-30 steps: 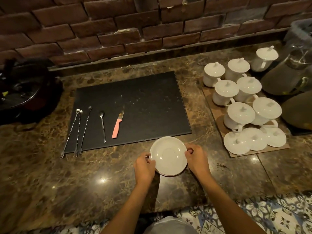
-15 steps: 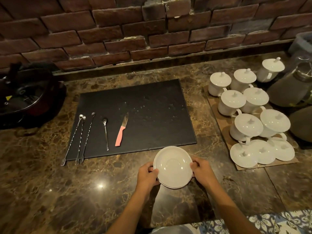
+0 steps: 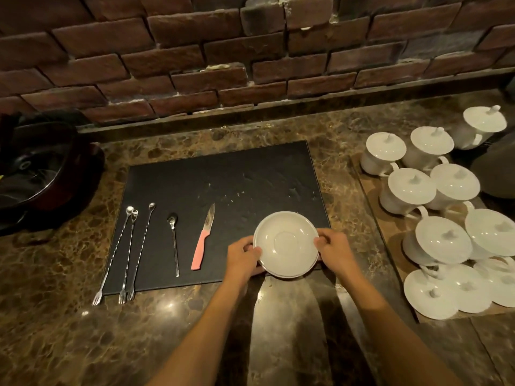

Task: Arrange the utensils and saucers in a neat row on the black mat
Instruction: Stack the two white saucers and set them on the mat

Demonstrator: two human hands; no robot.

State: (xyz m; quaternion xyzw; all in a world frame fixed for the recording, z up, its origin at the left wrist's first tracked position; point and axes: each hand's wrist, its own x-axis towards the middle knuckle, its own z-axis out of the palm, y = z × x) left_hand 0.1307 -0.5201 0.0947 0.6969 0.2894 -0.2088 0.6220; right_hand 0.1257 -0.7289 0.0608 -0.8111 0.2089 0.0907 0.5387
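right now i have the stack of saucers [image 3: 286, 243] pinched between both hands, left hand [image 3: 243, 259] on its left rim and right hand [image 3: 335, 253] on its right rim, fingers curled under the edge and thumbs on top. both hands are closed on it, neither one free. it sits over the near right corner of the black mat [image 3: 223, 196], its near edge just overhanging the mat's front border; i cannot tell whether it rests on the mat or hangs just above it.

taking the pink-handled knife [image 3: 203, 240] as my landmark: the stack is to the right of the knife, apart from it, with bare mat between. left of the knife lies the small spoon [image 3: 173, 240], and further left the three long bar forks [image 3: 131, 252], all with their long axes running away from me, roughly parallel. the row runs left to right, so the saucers go on to the right of the knife. my left hand is the nearer one to it.

the saucers look plain white, glossy, round, with a shallow centre ring; thin edges under the top one suggest at least two stacked. i judge them slippery and chip-prone.
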